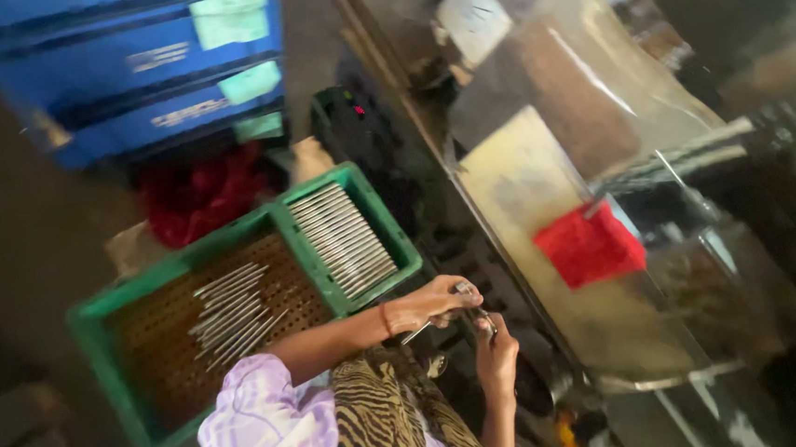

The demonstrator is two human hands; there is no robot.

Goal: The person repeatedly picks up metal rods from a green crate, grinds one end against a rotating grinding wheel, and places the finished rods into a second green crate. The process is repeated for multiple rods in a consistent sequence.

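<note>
My left hand (436, 303) reaches out from a lilac sleeve and is closed around a thin metal rod (417, 332), whose end sticks out below the fist. My right hand (498, 352) comes up from below and pinches the rod's other end right beside the left hand. Both hands hover in front of a dark machine (474, 246). To their left, a green crate (312, 257) holds several similar rods: loose ones (231, 310) on its perforated floor and a neat row (343, 237) in the smaller compartment. The picture is blurred.
Blue crates (135, 64) are stacked at the top left, with a red cloth (198, 195) below them. A red rag (591, 243) lies against the machine's clear guard (595, 98). Striped fabric (384, 420) covers my lap.
</note>
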